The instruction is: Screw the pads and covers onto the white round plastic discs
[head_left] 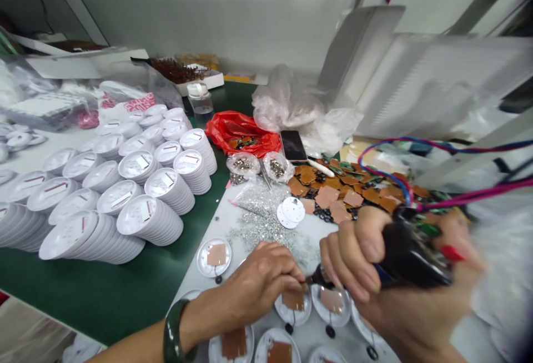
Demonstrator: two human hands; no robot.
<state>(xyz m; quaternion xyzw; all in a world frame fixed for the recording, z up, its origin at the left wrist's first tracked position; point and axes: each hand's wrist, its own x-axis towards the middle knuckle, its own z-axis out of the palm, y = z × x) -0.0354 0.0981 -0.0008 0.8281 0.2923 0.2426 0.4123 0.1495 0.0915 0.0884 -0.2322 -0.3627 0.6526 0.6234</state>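
Note:
My right hand [410, 310] is wrapped around a black electric screwdriver [412, 252], its tip pointing left. My left hand [264, 274] is closed in a pinch at that tip; whatever the fingers hold is too small to make out. Just below the tip lies a round white cover [302, 313] with a brown square plate and a small black disc on a wire. Similar covers lie around it, such as one [331, 302] to the right and another [214, 257] left of my left hand. Loose silver screws [266, 230] are spread beyond my hands.
Stacked white cups [154, 221] fill the left side. Small bags of metal parts [244, 164], a red bag [241, 130] and a phone [293, 145] lie farther back. Brown plates [328, 196] are heaped at right. Red and blue cables [383, 171] trail from the screwdriver.

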